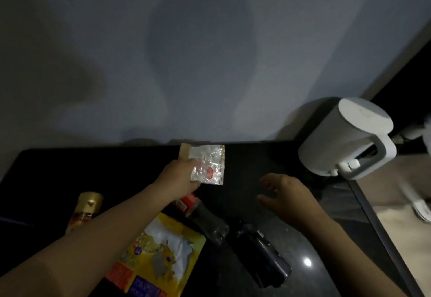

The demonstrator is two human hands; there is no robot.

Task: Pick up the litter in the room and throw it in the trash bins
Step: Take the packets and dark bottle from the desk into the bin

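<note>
My left hand (179,175) grips a crinkled clear plastic wrapper (208,165) with a red mark, held together with a brown paper piece (184,153) just above the black countertop (70,170) near the wall. My right hand (286,194) hovers open over the counter to the right, fingers spread, holding nothing. Under my left forearm lie a yellow snack bag (163,257), a dark plastic bottle with a red label (205,217) on its side, and a gold wrapper (86,208).
A white electric kettle (349,138) stands at the counter's right end. A dark cylindrical object (263,254) lies near the front. The grey wall rises right behind the counter. Past the counter's right edge is a lighter floor with white items.
</note>
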